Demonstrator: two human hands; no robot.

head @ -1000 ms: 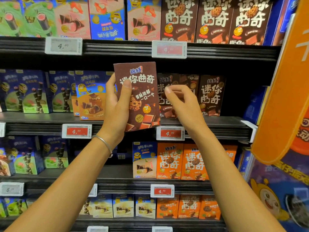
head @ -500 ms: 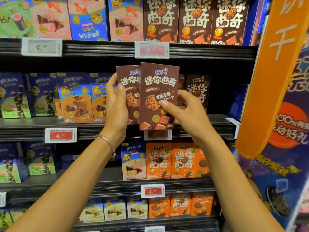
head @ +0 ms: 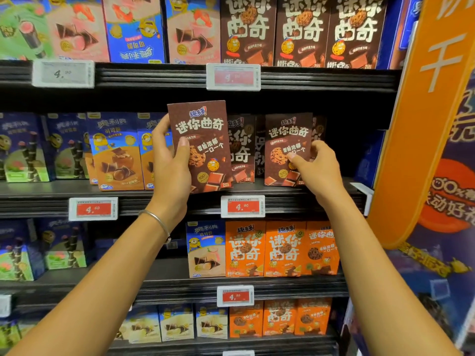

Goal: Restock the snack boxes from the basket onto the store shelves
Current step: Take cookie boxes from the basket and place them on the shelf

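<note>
My left hand (head: 171,168) grips a brown cookie box (head: 203,140) upright in front of the middle shelf (head: 180,194), thumb across its front. To the right, my right hand (head: 317,167) pinches a second brown cookie box (head: 285,142) by its right edge; that box stands on the shelf in front of other brown boxes (head: 241,150). No basket is in view.
Blue and orange snack boxes (head: 115,150) fill the middle shelf's left side. Orange cookie boxes (head: 282,249) stand on the shelf below, brown ones (head: 303,29) above. Price tags (head: 243,206) line the shelf edges. An orange sign (head: 421,119) juts out at right.
The two boxes were held together in front of the shelf; my right hand has carried one to the right and set it on the shelf. The left hand keeps its box.
</note>
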